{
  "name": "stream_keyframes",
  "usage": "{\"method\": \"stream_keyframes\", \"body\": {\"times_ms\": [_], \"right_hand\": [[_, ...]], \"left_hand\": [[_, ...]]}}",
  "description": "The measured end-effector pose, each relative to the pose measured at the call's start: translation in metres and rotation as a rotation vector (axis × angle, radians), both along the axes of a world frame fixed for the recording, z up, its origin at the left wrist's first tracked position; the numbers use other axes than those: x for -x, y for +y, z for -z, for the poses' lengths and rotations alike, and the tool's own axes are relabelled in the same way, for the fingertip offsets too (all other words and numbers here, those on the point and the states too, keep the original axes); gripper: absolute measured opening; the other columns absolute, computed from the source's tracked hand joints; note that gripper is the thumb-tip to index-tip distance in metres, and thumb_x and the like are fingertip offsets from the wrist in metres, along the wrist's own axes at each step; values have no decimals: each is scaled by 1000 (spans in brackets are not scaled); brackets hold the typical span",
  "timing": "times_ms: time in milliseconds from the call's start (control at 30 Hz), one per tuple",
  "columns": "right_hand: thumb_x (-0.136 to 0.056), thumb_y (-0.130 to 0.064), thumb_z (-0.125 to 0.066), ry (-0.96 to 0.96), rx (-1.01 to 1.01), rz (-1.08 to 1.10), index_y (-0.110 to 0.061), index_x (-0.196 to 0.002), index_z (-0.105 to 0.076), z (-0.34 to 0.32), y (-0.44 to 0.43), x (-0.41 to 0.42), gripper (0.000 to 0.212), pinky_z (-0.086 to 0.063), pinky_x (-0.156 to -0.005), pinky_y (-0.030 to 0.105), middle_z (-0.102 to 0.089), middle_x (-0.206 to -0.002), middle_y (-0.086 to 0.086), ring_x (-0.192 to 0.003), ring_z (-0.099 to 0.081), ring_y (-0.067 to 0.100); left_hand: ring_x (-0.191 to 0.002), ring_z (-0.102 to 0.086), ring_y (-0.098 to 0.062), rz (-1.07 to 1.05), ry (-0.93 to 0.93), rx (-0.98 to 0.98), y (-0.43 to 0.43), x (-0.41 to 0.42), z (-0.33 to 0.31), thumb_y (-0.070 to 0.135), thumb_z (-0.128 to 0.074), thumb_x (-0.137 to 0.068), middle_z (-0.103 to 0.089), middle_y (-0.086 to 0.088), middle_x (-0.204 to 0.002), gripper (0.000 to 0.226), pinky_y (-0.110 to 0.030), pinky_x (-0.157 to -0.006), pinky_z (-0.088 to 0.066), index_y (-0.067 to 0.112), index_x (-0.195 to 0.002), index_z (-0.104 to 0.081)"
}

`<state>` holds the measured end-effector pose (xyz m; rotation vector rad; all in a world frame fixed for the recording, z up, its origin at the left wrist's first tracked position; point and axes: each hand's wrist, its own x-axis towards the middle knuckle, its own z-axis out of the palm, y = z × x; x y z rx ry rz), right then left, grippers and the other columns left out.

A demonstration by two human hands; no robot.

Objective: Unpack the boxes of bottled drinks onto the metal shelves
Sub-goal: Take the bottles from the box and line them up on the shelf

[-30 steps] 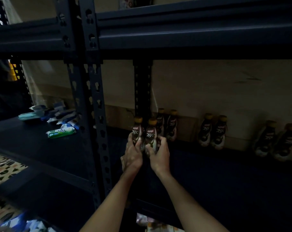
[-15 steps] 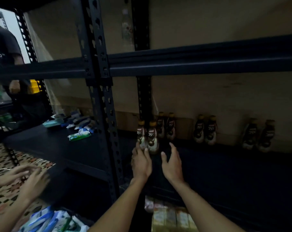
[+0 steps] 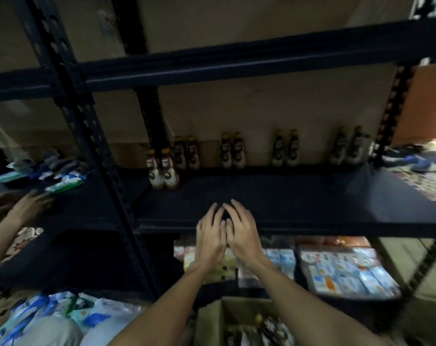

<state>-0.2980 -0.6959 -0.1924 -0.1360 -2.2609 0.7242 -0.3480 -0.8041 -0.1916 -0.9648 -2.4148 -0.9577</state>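
**Both hands free at the shelf front**

On my feed, the left hand (image 3: 209,238) and right hand (image 3: 244,236) hang side by side over the front edge of the shelf (image 3: 299,196). Both are palm down, with fingers loosely spread and nothing in them. Their inner fingers come very close, and I cannot tell whether they touch.

The bottles (image 3: 232,151) stand upright on that shelf in pairs. A front pair (image 3: 163,171) sits near the left post (image 3: 107,156), well beyond my fingertips. Four more pairs line the wall behind it, spaced apart across the width of the shelf. Each bottle has a yellow cap and a dark label, and the print is too blurred for me to read.

Under my forearms an open box (image 3: 212,318) holds more bottles, which are blurred. Pale blue and white cartons (image 3: 336,270) sit on the level below the shelf. On the neighbouring shelf to the left lie packets (image 3: 64,182), with another person's hands (image 3: 24,208) at its front edge. Plastic bags (image 3: 62,313) fill the lower left corner.
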Motion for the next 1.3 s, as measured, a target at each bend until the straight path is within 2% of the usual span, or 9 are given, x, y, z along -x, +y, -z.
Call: {"method": "stream_keyframes", "body": {"times_ms": [200, 367, 533, 667, 800, 967, 1100, 1200, 1300], "right_hand": [[-100, -27, -41, -42, -18, 138, -17, -140, -56, 69, 21, -76, 44, -30, -117, 39, -52, -146, 6, -138, -43, 18], [-102, -32, -36, -223, 45, 179, -14, -140, -56, 123, 24, -135, 46, -40, -112, 45, -55, -142, 6, -135, -44, 19], [-100, -35, -37, -429, 119, 197, -19, -141, -52, 153, 24, -182, 47, -46, -104, 36, -55, -137, 1, -122, -54, 18], [-96, -34, -39, -646, 182, 267, -15, -105, -69, 172, 42, -214, 36, -52, -83, 38, -67, -107, 6, -97, -65, 28], [-100, -24, -49, -877, 264, 348, -9, -94, -73, 174, 71, -239, 29, -46, -73, 30, -72, -96, 11, -87, -66, 25], [-96, -15, -52, -1069, 310, 421, -12, -81, -71, 181, 100, -249, 25, -47, -81, 29, -68, -89, 7, -98, -65, 27], [-94, -28, -54, -1231, 365, 378, -11, -110, -71, 211, 112, -244, 30, -52, -97, 37, -69, -117, 11, -111, -63, 30], [-94, -35, -53, -1364, 349, 373, -17, -110, -68, 209, 98, -247, 28, -47, -103, 39, -66, -125, 7, -116, -61, 30], [-103, -28, -47, -1428, 338, 366, -12, -134, -58, 222, 87, -246, 37, -40, -96, 30, -61, -130, 8, -125, -56, 27]], "left_hand": [[-142, -34, -16, 83, -33, 100, 25, -64, 66, 40, -21, -102, -38, -5, -156, 58, -39, -113, -33, 12, -146, -46], [-149, -17, -11, 179, -155, 330, 25, -105, 124, 48, -2, -99, -21, 4, -163, 66, -38, -120, -19, 23, -156, -25], [-145, -24, -12, 240, -257, 469, 26, -132, 159, 43, -17, -107, -29, 5, -159, 52, -37, -118, -21, 28, -156, -21], [-136, -38, -21, 302, -380, 563, 24, -151, 184, 42, -21, -107, -43, 0, -149, 49, -46, -109, -32, 29, -153, -30], [-115, -58, -30, 280, -515, 634, 31, -162, 208, 34, -33, -106, -64, -11, -122, 38, -42, -96, -45, 17, -116, -65], [-73, -63, -28, 211, -815, 565, 43, -163, 221, 18, -51, -99, -69, -15, -80, 30, -30, -65, -46, 12, -76, -69], [-68, -57, -20, 222, -931, 593, 58, -165, 233, 13, -52, -97, -62, -6, -73, 34, -25, -61, -43, 19, -64, -60], [-84, -67, -24, 231, -1001, 615, 71, -168, 242, 13, -54, -97, -71, -9, -90, 19, -32, -74, -54, 14, -87, -70], [-90, -64, -19, 230, -998, 607, 82, -174, 252, 17, -58, -96, -72, -5, -100, 14, -29, -79, -52, 15, -101, -71]]}}
